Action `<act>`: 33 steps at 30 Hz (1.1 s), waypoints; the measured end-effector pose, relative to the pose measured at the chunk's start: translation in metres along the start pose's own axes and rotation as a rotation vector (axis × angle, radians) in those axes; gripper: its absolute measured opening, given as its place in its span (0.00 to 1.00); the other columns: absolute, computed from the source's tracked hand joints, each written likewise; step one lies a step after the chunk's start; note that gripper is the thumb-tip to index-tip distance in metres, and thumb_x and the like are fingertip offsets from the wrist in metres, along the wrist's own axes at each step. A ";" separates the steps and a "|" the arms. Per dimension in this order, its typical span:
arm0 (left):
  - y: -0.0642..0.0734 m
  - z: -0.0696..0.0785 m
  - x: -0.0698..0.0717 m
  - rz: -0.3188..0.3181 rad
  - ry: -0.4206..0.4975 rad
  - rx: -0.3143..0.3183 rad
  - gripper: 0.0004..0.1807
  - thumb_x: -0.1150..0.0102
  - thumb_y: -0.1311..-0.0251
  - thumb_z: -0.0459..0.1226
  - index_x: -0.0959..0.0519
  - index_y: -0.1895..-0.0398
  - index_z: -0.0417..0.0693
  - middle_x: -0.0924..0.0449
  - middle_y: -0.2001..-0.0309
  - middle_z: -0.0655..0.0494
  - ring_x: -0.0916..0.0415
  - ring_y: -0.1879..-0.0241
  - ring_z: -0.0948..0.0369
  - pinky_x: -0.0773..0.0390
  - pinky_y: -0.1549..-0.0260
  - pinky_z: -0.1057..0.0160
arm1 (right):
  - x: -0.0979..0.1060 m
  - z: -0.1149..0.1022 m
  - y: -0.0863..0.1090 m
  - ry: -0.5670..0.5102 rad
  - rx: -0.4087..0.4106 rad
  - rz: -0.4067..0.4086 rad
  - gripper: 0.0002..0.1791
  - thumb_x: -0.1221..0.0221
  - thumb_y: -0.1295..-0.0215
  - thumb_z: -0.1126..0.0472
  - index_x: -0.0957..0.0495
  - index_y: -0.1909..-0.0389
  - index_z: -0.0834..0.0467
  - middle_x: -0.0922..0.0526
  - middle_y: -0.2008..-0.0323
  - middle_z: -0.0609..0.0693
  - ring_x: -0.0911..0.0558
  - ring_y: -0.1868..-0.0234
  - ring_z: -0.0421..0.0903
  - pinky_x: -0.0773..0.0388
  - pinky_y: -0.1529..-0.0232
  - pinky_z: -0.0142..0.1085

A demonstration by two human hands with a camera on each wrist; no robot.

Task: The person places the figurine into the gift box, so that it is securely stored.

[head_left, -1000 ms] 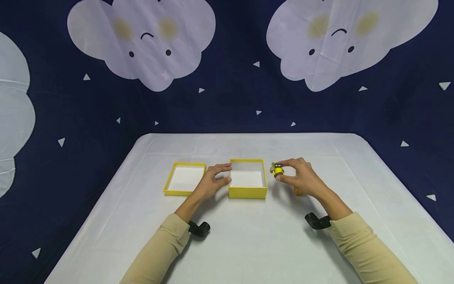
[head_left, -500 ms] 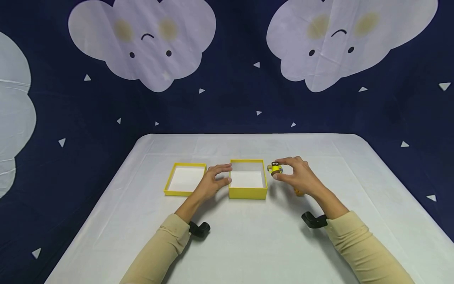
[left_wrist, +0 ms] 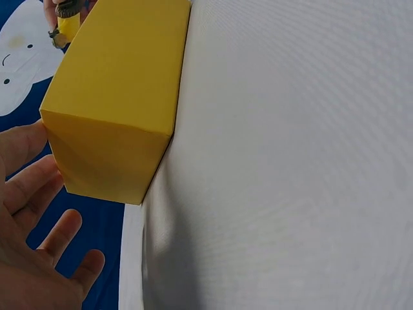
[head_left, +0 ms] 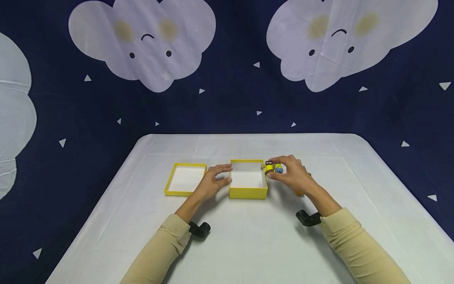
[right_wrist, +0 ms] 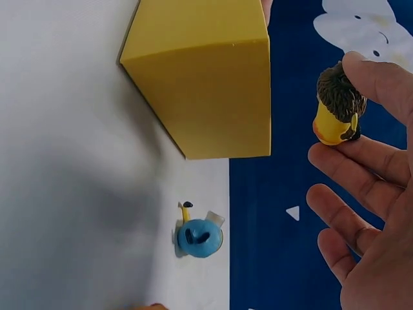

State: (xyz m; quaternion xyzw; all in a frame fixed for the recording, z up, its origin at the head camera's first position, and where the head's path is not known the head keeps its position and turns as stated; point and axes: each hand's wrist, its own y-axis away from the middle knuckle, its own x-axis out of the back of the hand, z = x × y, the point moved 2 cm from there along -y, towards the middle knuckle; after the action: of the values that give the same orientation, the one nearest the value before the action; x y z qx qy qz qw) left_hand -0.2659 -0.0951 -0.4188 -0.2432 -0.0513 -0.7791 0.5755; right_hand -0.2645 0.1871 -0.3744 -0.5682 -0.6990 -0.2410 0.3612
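Note:
My right hand (head_left: pixel 296 173) pinches a small yellow minion figure (head_left: pixel 269 167) between thumb and fingers, raised beside the right rim of an uncovered yellow box (head_left: pixel 247 193). In the right wrist view the minion figure (right_wrist: pixel 332 123) has a dark brown, shaggy part and hangs clear of the tabletop. My left hand (head_left: pixel 209 182) touches the box's left side with fingers spread and fairly straight. The left wrist view shows fingertips (left_wrist: pixel 29 142) against the box's edge. White lines the box, and nothing is seen inside it.
Left of the box lies its shallow yellow lid (head_left: pixel 178 193), inner side up. A blue and yellow figure (right_wrist: pixel 200 237) stands on the white table behind my right hand. An orange object (head_left: pixel 299 193) is mostly hidden under that hand. A dark blue cloud-print cloth hangs behind.
My right hand has moved left with the minion figure, from right of the box to its right rim. The blue and yellow figure has come into view. My left hand has stayed put.

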 end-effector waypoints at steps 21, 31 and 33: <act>0.000 0.001 -0.001 0.002 -0.016 0.008 0.22 0.40 0.40 0.36 0.25 0.41 0.42 0.30 0.35 0.59 0.41 0.35 0.55 0.39 0.34 0.46 | -0.014 -0.015 -0.008 -0.056 0.028 -0.033 0.33 0.36 0.47 0.39 0.27 0.40 0.47 0.27 0.42 0.52 0.36 0.39 0.56 0.36 0.43 0.56; -0.002 0.000 -0.002 0.000 0.006 0.027 0.23 0.40 0.40 0.35 0.26 0.41 0.40 0.32 0.34 0.55 0.43 0.34 0.53 0.41 0.34 0.45 | -0.019 -0.021 -0.013 -0.003 0.128 -0.010 0.31 0.35 0.45 0.44 0.25 0.42 0.53 0.22 0.46 0.54 0.30 0.44 0.53 0.36 0.46 0.49; -0.002 -0.001 -0.003 -0.001 0.010 0.028 0.23 0.40 0.40 0.34 0.27 0.41 0.39 0.32 0.33 0.54 0.43 0.34 0.52 0.42 0.33 0.44 | -0.021 -0.022 -0.014 0.001 0.147 -0.010 0.31 0.35 0.45 0.45 0.25 0.42 0.55 0.21 0.46 0.54 0.30 0.45 0.53 0.37 0.46 0.49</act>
State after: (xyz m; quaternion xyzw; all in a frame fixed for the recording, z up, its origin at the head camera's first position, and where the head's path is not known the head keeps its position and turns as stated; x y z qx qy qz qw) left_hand -0.2675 -0.0921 -0.4202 -0.2313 -0.0595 -0.7799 0.5786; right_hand -0.2711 0.1542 -0.3757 -0.5367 -0.7175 -0.1911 0.4009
